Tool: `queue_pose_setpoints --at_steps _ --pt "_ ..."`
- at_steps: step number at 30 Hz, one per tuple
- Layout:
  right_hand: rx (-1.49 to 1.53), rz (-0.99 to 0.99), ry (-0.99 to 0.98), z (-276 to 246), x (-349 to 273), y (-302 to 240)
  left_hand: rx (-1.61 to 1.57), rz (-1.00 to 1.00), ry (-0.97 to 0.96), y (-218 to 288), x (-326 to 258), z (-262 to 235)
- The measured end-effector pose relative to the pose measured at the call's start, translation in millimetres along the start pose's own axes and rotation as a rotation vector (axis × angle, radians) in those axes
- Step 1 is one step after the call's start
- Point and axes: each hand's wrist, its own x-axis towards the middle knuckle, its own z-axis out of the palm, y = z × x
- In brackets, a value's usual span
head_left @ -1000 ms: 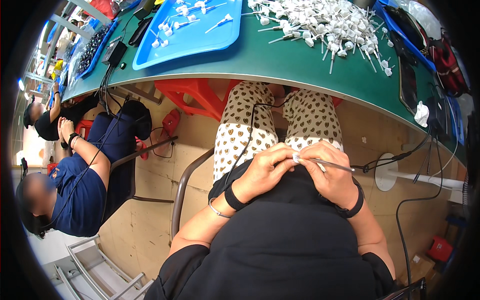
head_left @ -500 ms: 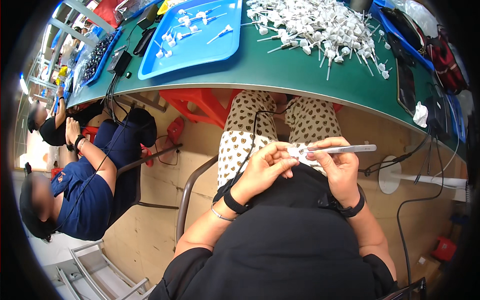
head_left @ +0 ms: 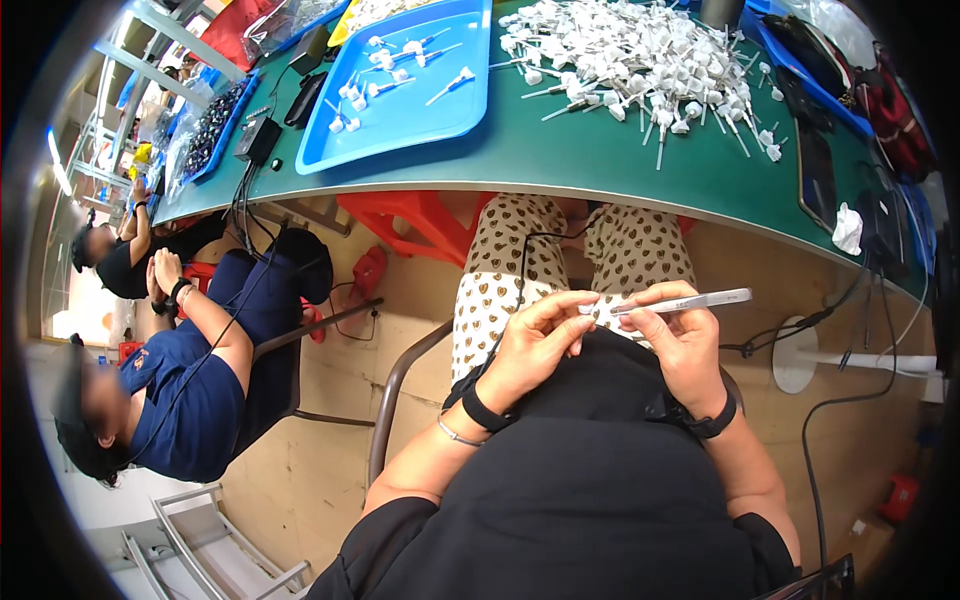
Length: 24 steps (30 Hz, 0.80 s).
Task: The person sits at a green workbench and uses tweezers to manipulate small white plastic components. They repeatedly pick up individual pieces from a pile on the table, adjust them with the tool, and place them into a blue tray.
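Observation:
Over my lap, my right hand (head_left: 676, 345) is closed around metal tweezers (head_left: 712, 299), whose back end juts out to the right. Their tips point left toward my left hand (head_left: 540, 345). That hand pinches a small white piece (head_left: 588, 309) between thumb and fingers; it is too small and too covered to make out its kind. The two hands nearly meet at the fingertips. On the table ahead lies a big pile of white plastic parts with thin stems (head_left: 640, 60). A blue tray (head_left: 400, 135) to its left bears several similar parts.
The green table's (head_left: 560, 165) front edge curves just beyond my knees. A dark phone (head_left: 815, 170) and crumpled white tissue (head_left: 847, 230) lie at the right, with cables (head_left: 810, 400) hanging below. Left sit a seated person in blue (head_left: 190, 400) and another farther off. A red stool (head_left: 410, 220) stands under the table.
The whole view has shifted slightly, so the table and the neighbour appear a little lower and farther right. Both hands keep their hold, with the tweezers still between them.

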Motion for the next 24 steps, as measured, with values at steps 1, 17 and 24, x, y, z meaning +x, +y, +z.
queue_pose_setpoints --at_steps 1,17,24 --pt "0.003 -0.001 0.001 -0.3 0.1 -0.6 0.018 0.009 0.008 1.3 0.3 -0.1" --pt "-0.066 -0.034 0.039 0.4 0.7 -9.1 1.254 0.663 0.335 165.2 161.2 -84.3" --pt "-0.050 -0.033 0.055 -3.4 -0.2 -15.2 1.624 0.354 0.144 124.8 194.4 -16.3"
